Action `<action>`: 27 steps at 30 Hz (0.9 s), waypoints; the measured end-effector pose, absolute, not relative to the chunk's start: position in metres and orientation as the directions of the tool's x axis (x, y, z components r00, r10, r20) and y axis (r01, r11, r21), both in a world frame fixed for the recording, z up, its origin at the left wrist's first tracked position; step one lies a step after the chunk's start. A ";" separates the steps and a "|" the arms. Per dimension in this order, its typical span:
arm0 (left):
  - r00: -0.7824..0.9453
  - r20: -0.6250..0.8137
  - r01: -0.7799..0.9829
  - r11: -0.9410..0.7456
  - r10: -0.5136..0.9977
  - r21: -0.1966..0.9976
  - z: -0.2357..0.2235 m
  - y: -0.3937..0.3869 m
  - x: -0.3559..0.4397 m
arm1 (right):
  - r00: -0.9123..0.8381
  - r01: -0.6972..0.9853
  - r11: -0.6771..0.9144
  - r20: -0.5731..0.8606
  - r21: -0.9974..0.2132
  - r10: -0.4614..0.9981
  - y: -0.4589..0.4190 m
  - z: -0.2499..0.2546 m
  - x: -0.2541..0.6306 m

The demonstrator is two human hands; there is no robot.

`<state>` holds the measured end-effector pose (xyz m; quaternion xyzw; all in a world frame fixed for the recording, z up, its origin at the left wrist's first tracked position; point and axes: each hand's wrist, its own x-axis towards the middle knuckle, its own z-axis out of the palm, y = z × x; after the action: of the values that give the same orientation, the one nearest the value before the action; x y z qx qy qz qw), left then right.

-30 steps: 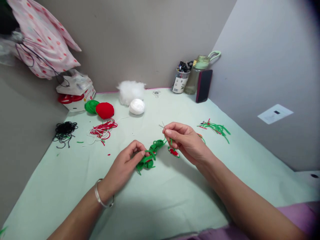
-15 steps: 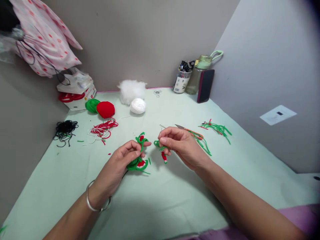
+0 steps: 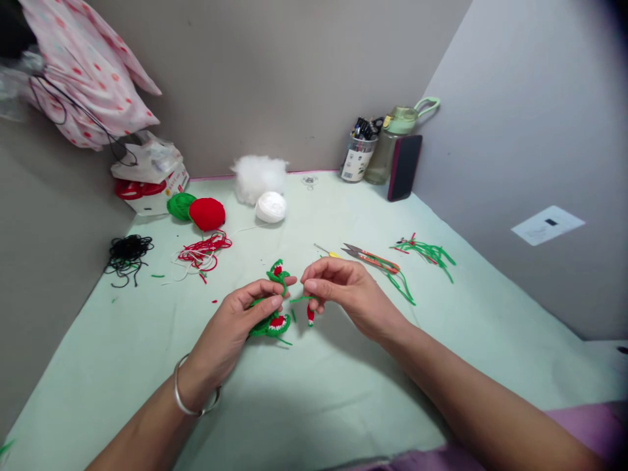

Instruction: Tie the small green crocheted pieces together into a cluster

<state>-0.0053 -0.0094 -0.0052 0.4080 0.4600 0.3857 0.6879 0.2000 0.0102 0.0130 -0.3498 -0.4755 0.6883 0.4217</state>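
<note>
My left hand (image 3: 240, 317) is closed around a green crocheted piece (image 3: 279, 324) with red, white-edged patches. One curled end of it sticks up past the fingertips, and the palm hides part of the rest. Close by on the right, my right hand (image 3: 350, 294) pinches a smaller crocheted piece (image 3: 311, 316), whose red part with a white and green tip hangs below the fingers. A green yarn end reaches from those fingers toward the left hand. Whether a needle is in the pinch, I cannot make out. Just behind the right hand lies a yellow-handled crochet hook (image 3: 333, 254), partly covered.
Orange thread snips (image 3: 373, 259) and green yarn scraps (image 3: 429, 252) lie to the right. Further back are white stuffing (image 3: 260, 176) and white (image 3: 271, 207), red (image 3: 207, 214) and green (image 3: 181, 205) yarn balls. A pen cup (image 3: 357, 160), bottle (image 3: 383, 157) and phone (image 3: 405, 167) stand at the back.
My right hand has moved slightly left and down, bringing the small piece nearer the left hand. More of the hook and snips now shows. The left hand has barely shifted.
</note>
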 end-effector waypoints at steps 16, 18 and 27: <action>0.226 -0.340 -0.329 0.401 0.913 0.855 -0.003 -0.007 -0.007 | -0.315 -0.242 -0.174 -0.092 -0.954 0.945 0.013 0.014 0.202; 0.238 -0.332 -0.331 0.397 0.913 0.856 -0.003 -0.007 -0.007 | -0.317 -0.240 -0.173 -0.091 -0.955 0.944 0.012 0.013 0.202; 0.228 -0.356 -0.343 0.417 0.906 0.841 -0.001 -0.007 -0.008 | -0.314 -0.237 -0.185 -0.105 -0.954 0.943 0.013 0.011 0.202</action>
<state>-0.0082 -0.0075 -0.0013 0.3179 0.4425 0.4361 0.7162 0.2025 0.0132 0.0110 -0.3839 -0.4603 0.6673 0.4421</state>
